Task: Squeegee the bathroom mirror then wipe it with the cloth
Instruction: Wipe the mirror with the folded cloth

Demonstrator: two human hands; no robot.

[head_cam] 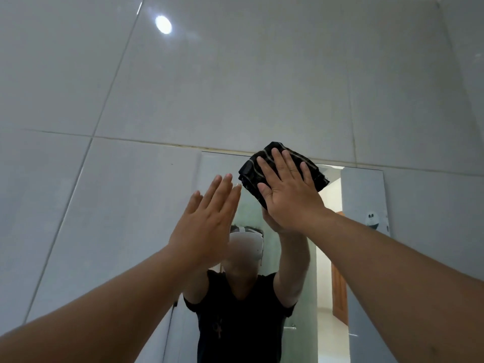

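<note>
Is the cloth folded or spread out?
Folded: the cloth is a thick bundle with layered edges under the flat right hand.

You're pressing a dark, striped woven cloth (282, 169) against smooth, reflective mirror (364, 195) glass; glossy glazed wall tiles (235, 74) are surrounding it.
</note>
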